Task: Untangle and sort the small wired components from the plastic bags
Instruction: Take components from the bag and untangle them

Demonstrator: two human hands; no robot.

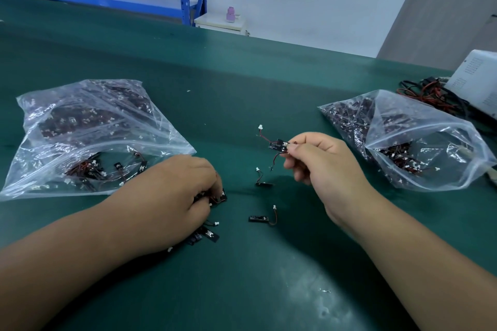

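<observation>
Green table (242, 290) matting carries it all: at lower centre the left hand (183, 191) curls its fingers round a clump of wired components (208, 235), two loose components (259, 219) lie just beside, and above them the right hand (322, 161) pinches one small board (278, 145) by its end, leads dangling. Best to keep the clump pinned and draw each lead out slowly, never yanking the white plugs. Farther off, the left bag (88, 137) and right bag (419, 142) hold the rest; print on the board and on the white box (476, 80), upper right, is unreadable.

The left hand (183, 191) hides most of the component pile (208, 236) (also its own fingertips), and the right edge cuts the white box (476, 83).
</observation>
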